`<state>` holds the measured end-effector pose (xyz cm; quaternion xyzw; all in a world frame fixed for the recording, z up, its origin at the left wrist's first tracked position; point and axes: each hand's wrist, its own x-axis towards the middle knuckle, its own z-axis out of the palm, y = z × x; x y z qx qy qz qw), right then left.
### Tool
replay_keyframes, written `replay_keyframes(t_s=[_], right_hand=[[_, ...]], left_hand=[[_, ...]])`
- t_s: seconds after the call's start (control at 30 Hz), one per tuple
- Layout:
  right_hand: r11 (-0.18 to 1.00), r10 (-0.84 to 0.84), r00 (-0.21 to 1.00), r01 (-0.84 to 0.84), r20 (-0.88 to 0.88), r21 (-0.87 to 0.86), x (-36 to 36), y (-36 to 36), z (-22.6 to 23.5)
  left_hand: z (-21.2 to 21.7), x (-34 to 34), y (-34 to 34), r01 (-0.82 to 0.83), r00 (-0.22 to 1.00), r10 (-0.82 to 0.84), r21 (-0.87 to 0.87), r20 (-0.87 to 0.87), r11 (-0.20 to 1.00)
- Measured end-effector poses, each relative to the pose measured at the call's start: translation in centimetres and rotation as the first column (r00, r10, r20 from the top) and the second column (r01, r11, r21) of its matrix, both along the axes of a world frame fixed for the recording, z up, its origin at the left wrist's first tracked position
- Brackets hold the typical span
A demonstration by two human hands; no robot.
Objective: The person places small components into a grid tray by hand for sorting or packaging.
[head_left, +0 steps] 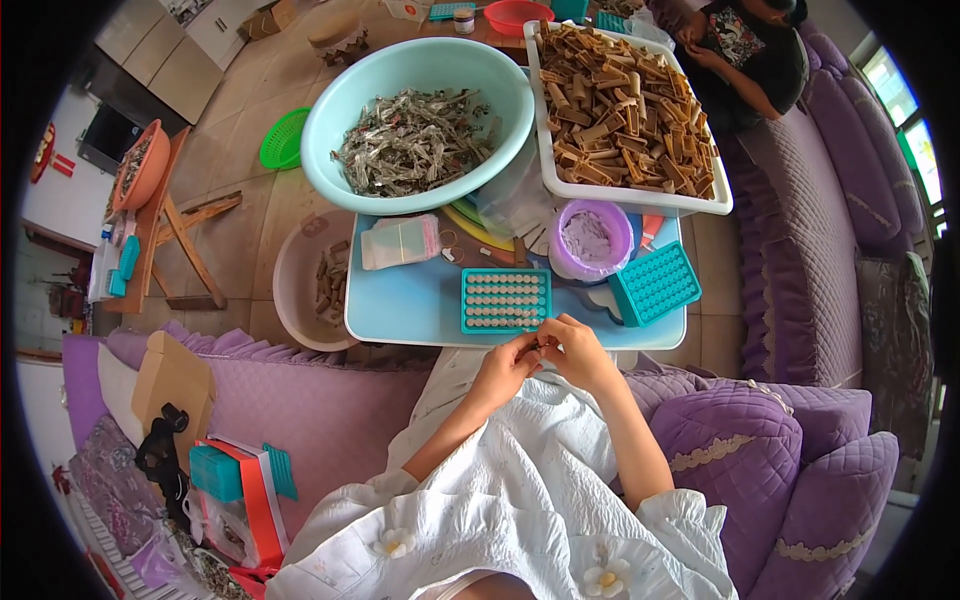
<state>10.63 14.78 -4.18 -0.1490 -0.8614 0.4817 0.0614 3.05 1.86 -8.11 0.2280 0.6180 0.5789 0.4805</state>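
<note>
Small piece (541,347) pinched between both hands.

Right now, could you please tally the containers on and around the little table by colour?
Teal grid trays: 2
Light green basin: 1
White tray: 1
Purple tub: 1
Pink basin: 1
Total: 6

Well beyond the fingers, a pale green basin (418,110) heaped with grey scraps, beside a white tray (640,190) piled with brown sticks. Nearer, a purple cup (592,240) and a clear plastic bag (400,241) on the light blue surface (400,310). Off right, purple cushions (770,450).
</note>
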Motion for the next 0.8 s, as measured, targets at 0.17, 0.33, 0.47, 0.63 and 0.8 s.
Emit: replay_keyframes(t_s=[0.17, 0.33, 0.47, 0.63, 0.8], right_hand=[[0.999, 0.042, 0.998, -0.040, 0.047, -0.029, 0.2, 1.1, -0.1], [1.000, 0.011, 0.996, -0.009, 0.085, -0.027, -0.8, 1.6, 1.8], [0.998, 0.023, 0.998, -0.021, 0.054, -0.053, -2.1, 1.4, 4.3], [0.949, 0.286, 0.958, -0.281, -0.018, 0.144, -4.2, 4.1, 6.6], [0.919, -0.153, 0.917, 0.269, -0.367, 0.289, -8.5, 10.8, 7.5]], left_hand=[[0.1, 0.2, 0.4, -0.017, 0.975, 0.013, 0.017, 0.222, 1.000], [2.0, -1.3, 0.4, -0.053, 0.927, 0.035, 0.039, 0.373, 0.998], [3.3, -2.9, 0.6, -0.098, 0.930, 0.062, 0.083, 0.361, 0.992], [4.3, -5.4, 1.6, -0.220, 0.910, 0.156, 0.129, 0.383, 0.967], [3.7, -7.9, 1.8, -0.370, 0.867, 0.251, 0.217, 0.432, 0.903]])
